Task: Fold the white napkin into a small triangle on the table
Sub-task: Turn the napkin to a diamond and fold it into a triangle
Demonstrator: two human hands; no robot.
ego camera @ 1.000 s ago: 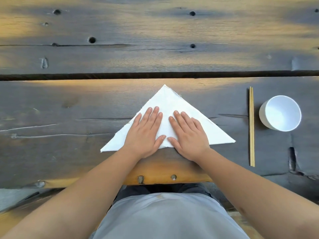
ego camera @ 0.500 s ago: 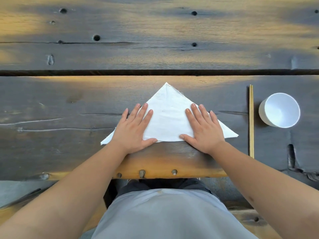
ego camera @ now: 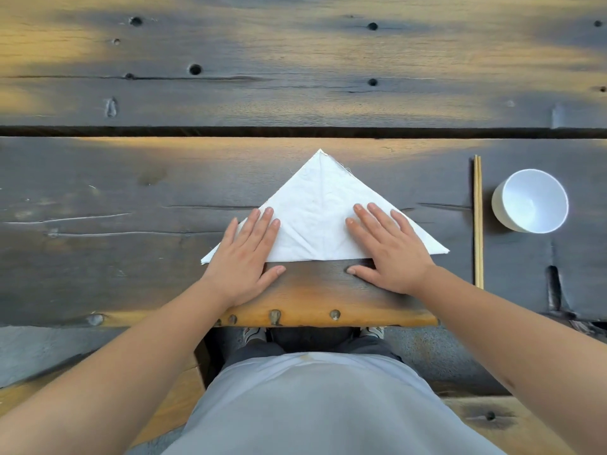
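Left hand and right hand lay flat, fingers spread, gripping nothing, on the napkin's 7 and 5 o'clock corners. Napkin was a flat triangle on the table, apex at 12, between the fingers. Chopsticks and bowl sat at 3 o'clock.

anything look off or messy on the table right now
Nothing stands out. The napkin lies flat as a neat triangle under the left hand and right hand. A few loose threads fray near its top corner. The chopsticks lie straight beside the upright, empty bowl.
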